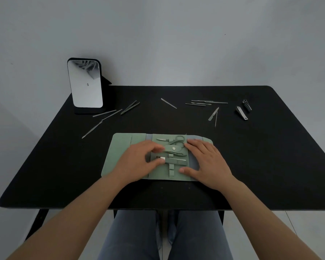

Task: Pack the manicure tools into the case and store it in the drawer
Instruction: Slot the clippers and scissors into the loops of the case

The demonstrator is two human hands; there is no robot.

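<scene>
Figure: seating a tool under its strap. The green case (120,152) lies unfolded at the middle of the desk (270,166), just back from the near edge, and you are working on its centre panel. The scissors (174,140) already sit in the upper slot beneath the snap strap (172,148), and below them a flat nail clipper (174,161) lies across the panel under its loop.

To do this step well, keep the panel flat with one hand while the other slides the clipper along its length until the loop crosses its middle (a tool pushed in at a slant will likely bulge the panel and hinder folding later). Check that it lies parallel to the scissors before you let go.

Your left hand (139,158) has its fingers curled, the thumb and fingertips closing on the left end of the clipper. Your right hand (204,160) lies spread and flat on the right side of the panel, pressing the case down and gripping nothing.

Still loose on the desk: slim files and pushers (105,119) near the far left corner by the mirror (85,83), tweezers (129,107), more slim tools (206,103) along the far edge, and two small clippers (243,110) toward the far right corner. No drawer is in view
</scene>
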